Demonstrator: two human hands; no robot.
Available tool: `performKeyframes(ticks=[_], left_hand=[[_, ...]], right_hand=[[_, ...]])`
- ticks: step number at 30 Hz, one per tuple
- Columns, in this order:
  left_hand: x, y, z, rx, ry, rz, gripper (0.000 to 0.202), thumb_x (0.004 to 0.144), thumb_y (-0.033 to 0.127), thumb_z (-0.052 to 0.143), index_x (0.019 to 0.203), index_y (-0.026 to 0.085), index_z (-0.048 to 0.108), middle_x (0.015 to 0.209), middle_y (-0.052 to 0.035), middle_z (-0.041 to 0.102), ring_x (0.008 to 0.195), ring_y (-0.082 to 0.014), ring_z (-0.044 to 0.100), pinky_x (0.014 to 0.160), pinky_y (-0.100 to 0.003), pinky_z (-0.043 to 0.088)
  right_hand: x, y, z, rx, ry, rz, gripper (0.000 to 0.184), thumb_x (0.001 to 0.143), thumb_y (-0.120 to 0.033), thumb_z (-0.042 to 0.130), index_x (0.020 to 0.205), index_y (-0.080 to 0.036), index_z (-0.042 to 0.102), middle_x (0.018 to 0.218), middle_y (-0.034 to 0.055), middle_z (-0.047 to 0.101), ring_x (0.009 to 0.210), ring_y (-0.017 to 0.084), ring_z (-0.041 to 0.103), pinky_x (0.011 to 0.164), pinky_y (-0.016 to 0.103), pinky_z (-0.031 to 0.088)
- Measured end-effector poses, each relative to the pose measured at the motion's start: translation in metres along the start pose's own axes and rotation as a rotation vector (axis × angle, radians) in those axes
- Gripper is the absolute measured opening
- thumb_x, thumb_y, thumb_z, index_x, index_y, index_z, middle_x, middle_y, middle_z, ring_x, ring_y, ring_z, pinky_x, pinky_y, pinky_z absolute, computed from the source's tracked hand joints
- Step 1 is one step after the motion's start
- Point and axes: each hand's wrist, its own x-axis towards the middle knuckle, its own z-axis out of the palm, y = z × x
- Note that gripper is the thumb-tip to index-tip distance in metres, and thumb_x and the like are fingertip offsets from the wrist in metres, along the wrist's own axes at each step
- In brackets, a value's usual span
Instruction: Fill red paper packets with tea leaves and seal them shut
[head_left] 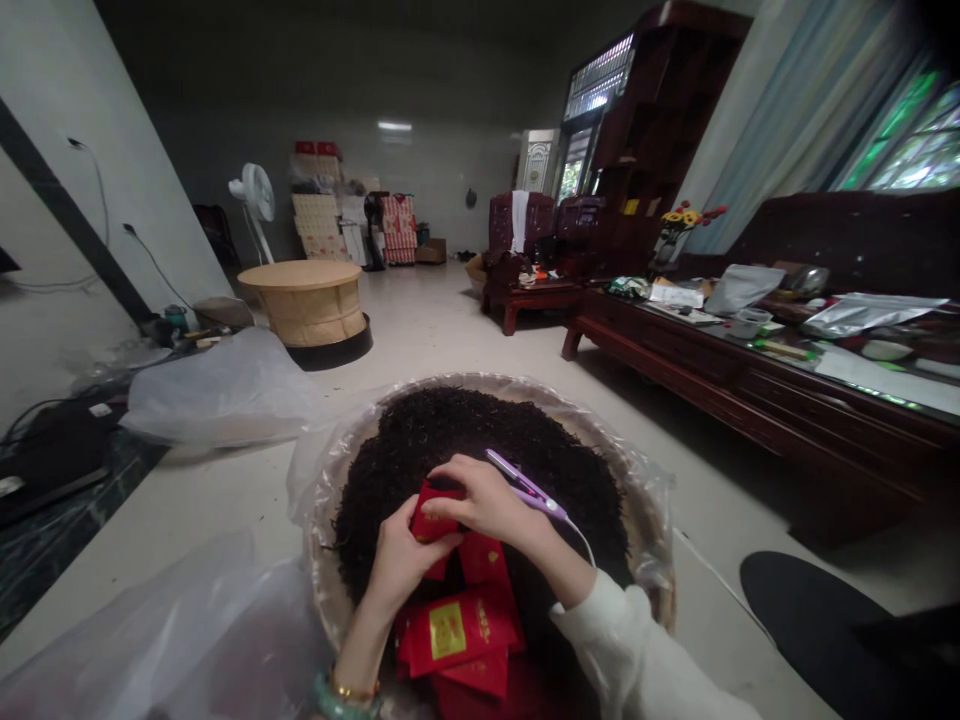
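Note:
My left hand (401, 560) grips a small red packet (435, 525) by its sides, above a large round basket. My right hand (484, 500) is closed at the packet's upper end, its fingers over the top and its thumb across the front; whatever lies inside is hidden. Dark, dry loose leaves, looking like tea (480, 420), fill the plastic-lined basket (326, 590). Beyond my right wrist, a purple hair-straightener-like clamp (536, 492) rests on the leaves, a white cord trailing from it. Several flat red packets (487, 620) lie heaped below my hands, one with a yellow label.
Clear plastic bags (217, 390) spread over the floor to the left. A round wooden-topped drum (304, 300) and a white fan (259, 192) stand farther back. On the right are a cluttered dark wooden table (720, 390) and a black round seat (802, 620).

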Motion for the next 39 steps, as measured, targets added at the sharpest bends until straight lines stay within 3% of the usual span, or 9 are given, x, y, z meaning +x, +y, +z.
performKeyframes(ticks=[4, 8, 13, 18, 24, 30, 35, 37, 39], left_hand=[[-0.007, 0.008, 0.004, 0.024, 0.004, -0.064, 0.035, 0.048, 0.028, 0.08, 0.078, 0.016, 0.067, 0.072, -0.0021, 0.07, 0.066, -0.0206, 0.063, 0.063, -0.028, 0.049], [-0.015, 0.009, 0.005, -0.075, -0.027, -0.15, 0.044, 0.043, 0.028, 0.083, 0.082, 0.015, 0.066, 0.075, -0.005, 0.072, 0.07, -0.0235, 0.065, 0.066, -0.031, 0.05], [-0.026, 0.003, 0.01, -0.348, -0.247, -0.324, 0.044, 0.057, 0.033, 0.077, 0.092, 0.012, 0.061, 0.068, -0.0048, 0.071, 0.062, -0.0211, 0.066, 0.062, -0.031, 0.051], [-0.032, 0.004, 0.018, -0.188, -0.11, -0.253, 0.034, 0.052, 0.026, 0.077, 0.08, 0.013, 0.065, 0.071, -0.0046, 0.072, 0.068, -0.0231, 0.066, 0.064, -0.03, 0.051], [-0.038, -0.003, 0.026, -0.23, -0.203, -0.291, 0.041, 0.053, 0.022, 0.077, 0.089, 0.01, 0.063, 0.079, -0.0067, 0.073, 0.074, -0.0245, 0.067, 0.068, -0.031, 0.052], [-0.041, -0.004, 0.032, -0.471, -0.228, -0.441, 0.048, 0.057, 0.034, 0.08, 0.095, 0.012, 0.06, 0.079, -0.0077, 0.073, 0.07, -0.0239, 0.07, 0.067, -0.033, 0.056], [-0.035, -0.005, 0.028, -0.583, -0.169, -0.527, 0.053, 0.055, 0.04, 0.082, 0.094, 0.013, 0.059, 0.081, -0.0097, 0.074, 0.059, -0.0227, 0.07, 0.054, -0.031, 0.056], [-0.03, -0.007, 0.024, -0.621, -0.122, -0.539, 0.054, 0.054, 0.038, 0.083, 0.094, 0.014, 0.058, 0.086, -0.0119, 0.074, 0.06, -0.0228, 0.071, 0.052, -0.03, 0.056], [-0.025, -0.008, 0.02, -0.645, -0.089, -0.543, 0.054, 0.053, 0.037, 0.084, 0.093, 0.014, 0.058, 0.089, -0.0139, 0.074, 0.061, -0.0235, 0.071, 0.05, -0.029, 0.056]], right_hand=[[0.0, 0.0, 0.014, -0.187, 0.048, -0.047, 0.034, 0.08, -0.044, 0.065, 0.062, -0.016, 0.059, 0.063, -0.0001, 0.052, 0.061, 0.011, 0.047, 0.056, 0.023, 0.031], [0.001, 0.012, 0.019, -0.158, 0.051, -0.101, 0.044, 0.083, -0.043, 0.062, 0.05, -0.016, 0.051, 0.054, -0.0028, 0.045, 0.055, 0.009, 0.041, 0.054, 0.022, 0.027], [-0.006, 0.011, 0.018, -0.132, 0.054, -0.067, 0.045, 0.081, -0.047, 0.062, 0.05, -0.016, 0.053, 0.051, -0.0027, 0.048, 0.053, 0.009, 0.041, 0.054, 0.022, 0.027], [-0.013, 0.0, 0.021, -0.344, 0.066, 0.041, 0.049, 0.079, -0.061, 0.055, 0.06, -0.016, 0.062, 0.061, 0.0032, 0.06, 0.058, 0.013, 0.051, 0.053, 0.026, 0.025], [-0.015, 0.007, 0.033, -0.401, 0.063, 0.024, 0.052, 0.083, -0.059, 0.05, 0.057, -0.016, 0.062, 0.057, 0.0048, 0.062, 0.054, 0.013, 0.054, 0.052, 0.027, 0.02], [-0.013, 0.013, 0.035, -0.4, 0.043, 0.019, 0.054, 0.085, -0.059, 0.048, 0.054, -0.017, 0.061, 0.055, 0.0036, 0.062, 0.055, 0.012, 0.053, 0.052, 0.027, 0.02], [-0.014, 0.026, 0.007, -0.481, 0.199, 0.275, 0.045, 0.096, -0.046, 0.035, 0.078, -0.018, 0.066, 0.079, 0.0053, 0.067, 0.076, 0.017, 0.057, 0.065, 0.027, 0.031], [-0.02, 0.038, -0.004, -0.602, 0.204, 0.388, 0.038, 0.089, -0.05, 0.049, 0.105, -0.019, 0.063, 0.101, 0.0089, 0.066, 0.093, 0.023, 0.055, 0.073, 0.03, 0.034], [-0.026, 0.051, -0.009, -0.693, 0.101, 0.481, 0.052, 0.081, -0.051, 0.061, 0.12, -0.018, 0.055, 0.11, 0.0122, 0.062, 0.098, 0.027, 0.054, 0.075, 0.033, 0.036]])
